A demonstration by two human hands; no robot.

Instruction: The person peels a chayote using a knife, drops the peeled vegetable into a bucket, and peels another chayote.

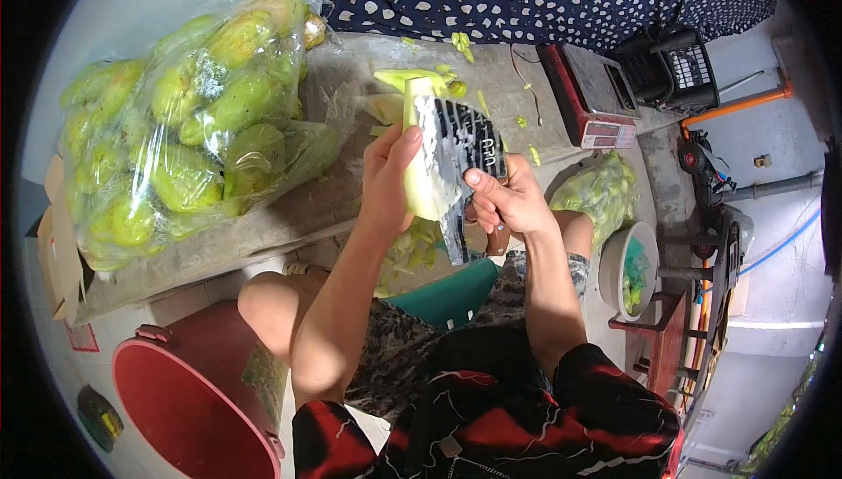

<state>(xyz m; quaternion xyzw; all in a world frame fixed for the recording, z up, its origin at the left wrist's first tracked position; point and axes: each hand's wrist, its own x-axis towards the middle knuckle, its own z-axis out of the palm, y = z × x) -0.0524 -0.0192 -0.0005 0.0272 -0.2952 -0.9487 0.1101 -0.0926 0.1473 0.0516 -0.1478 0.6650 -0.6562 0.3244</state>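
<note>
My left hand (387, 182) is wrapped round a pale, peeled green mango (424, 194), held upright over my lap. My right hand (517, 202) grips a broad cleaver (482, 139) with a dark, white-smeared blade and a brown handle. Its thumb lies along the blade. The cleaver's blade is against the right side of the fruit, and the exact contact is hidden. Behind the fruit, cut green pieces (405, 81) lie on the grey bench. Below my hands a green tub (452, 295) rests between my legs, with pale green slices (412, 255) beside it.
A clear bag of green mangoes (210, 110) fills the bench's left. A red scale (589, 97) and black basket (688, 71) stand back right. Another bag of green produce (601, 189) and a white bucket (611, 275) are at right. A red bin (197, 374) is lower left.
</note>
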